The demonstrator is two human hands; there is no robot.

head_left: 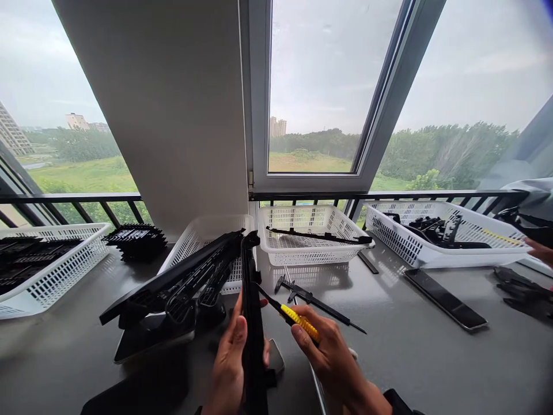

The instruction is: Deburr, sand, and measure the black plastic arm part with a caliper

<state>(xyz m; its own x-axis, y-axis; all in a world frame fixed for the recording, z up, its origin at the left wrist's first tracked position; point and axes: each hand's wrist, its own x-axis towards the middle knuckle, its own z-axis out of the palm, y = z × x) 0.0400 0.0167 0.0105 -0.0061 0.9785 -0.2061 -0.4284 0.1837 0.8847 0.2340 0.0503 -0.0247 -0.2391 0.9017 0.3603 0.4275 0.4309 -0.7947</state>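
Note:
A long black plastic part [253,323] stands lengthwise in front of me, with my left hand [233,351] wrapped round its lower half. My right hand [326,351] grips a yellow-handled tool [300,323], whose dark, thin tip meets the right edge of the part. To the left, several long black parts [173,282] lie piled against a white basket [188,236]. A black caliper [317,301] rests on the grey table [389,369] just beyond my right hand.
One long black strip [319,235] lies across a middle white basket [268,253]. Baskets of black parts stand at far left [93,242] and right [384,236]. Near the right one are a dark phone-like slab [447,300] and another person's hand [540,252]. Stacked black pieces [136,241] sit by the window.

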